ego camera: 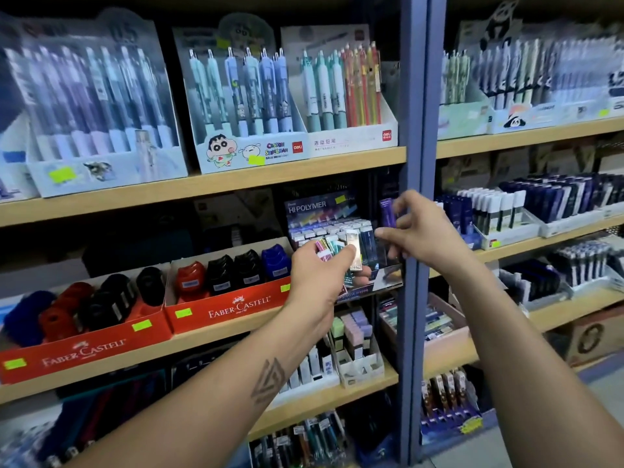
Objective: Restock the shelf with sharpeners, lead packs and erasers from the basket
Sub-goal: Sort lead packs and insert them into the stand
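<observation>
My left hand point(320, 270) grips a fanned bunch of several lead packs point(337, 246), pink, teal and clear, in front of the HI-POLYMER display box point(317, 211) on the middle shelf. My right hand point(417, 228) pinches one purple lead pack point(386, 212) upright, just right of the display's rows of packs. Two red Faber-Castell trays point(223, 307) with red, black and blue sharpeners stand to the left on the same shelf. Small boxes of pastel erasers point(354, 332) sit on the shelf below. The basket is out of view.
A blue steel upright point(417, 130) splits the shelving just right of my hands. Pen displays point(250, 96) fill the top shelf. More lead packs in white trays point(506, 214) stand on the right bay. Pens and pencils fill the lower shelves.
</observation>
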Demonstrator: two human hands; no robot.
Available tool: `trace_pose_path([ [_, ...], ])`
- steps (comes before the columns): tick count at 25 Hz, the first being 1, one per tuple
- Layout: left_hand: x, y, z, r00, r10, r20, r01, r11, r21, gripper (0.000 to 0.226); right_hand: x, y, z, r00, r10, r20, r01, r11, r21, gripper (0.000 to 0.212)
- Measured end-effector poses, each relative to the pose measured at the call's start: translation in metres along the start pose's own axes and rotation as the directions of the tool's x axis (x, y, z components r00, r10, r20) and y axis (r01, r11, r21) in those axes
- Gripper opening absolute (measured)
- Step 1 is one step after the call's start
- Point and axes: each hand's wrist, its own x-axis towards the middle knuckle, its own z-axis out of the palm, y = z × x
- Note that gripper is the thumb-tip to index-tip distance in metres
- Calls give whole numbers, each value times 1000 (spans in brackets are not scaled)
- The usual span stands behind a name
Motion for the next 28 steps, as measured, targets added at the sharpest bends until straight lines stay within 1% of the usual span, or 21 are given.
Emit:
trace_pose_path([
  [2,0,-1,2,1000,-5,0,5,1000,-9,27,3,0,-2,1000,-27,-1,27,998,-59,16],
  [3,0,-1,3,1000,-8,0,8,1000,-13,27,5,1,-3,1000,-29,5,29,995,-94,9],
  [4,-1,0,3,1000,-9,-1,9,1000,-17,24,7,2,-5,1000,-23,21,25,991,-133,8],
  [6,-2,-1,5,1000,-6,-10,6,1000,-22,20,11,4,-9,999,9,37,-1,979,-205,12],
  [8,-3,-3,6,1000,-4,-16,3,1000,-23,19,15,6,-12,1000,1,-31,-8,972,-235,11],
  [10,-5,-5,7,1000,-11,-19,11,999,-31,18,16,6,-12,993,-44,-110,20,978,-209,17],
  [13,-8,-9,8,999,-27,-19,27,999,-36,15,19,8,-9,987,-79,-140,61,989,-134,22],
  [15,-9,-11,8,1000,-27,-15,26,999,-40,13,23,10,-8,978,-115,-174,91,986,-136,18],
  [18,-9,-15,8,1000,-28,-6,28,998,-49,13,28,10,-11,956,-171,-237,126,973,-193,13],
  [19,-9,-16,9,1000,-30,-3,30,998,-50,13,29,10,-10,956,-180,-232,128,967,-221,14],
  [23,-9,-17,11,999,-40,6,40,998,-55,13,27,9,2,969,-213,-122,159,924,-349,20],
  [26,-10,-15,9,999,-51,13,52,996,-68,12,29,7,1,973,-193,-126,131,912,-388,21],
  [28,-9,-15,7,998,-55,24,57,995,-77,13,33,6,-2,978,-180,-102,123,901,-415,21],
])
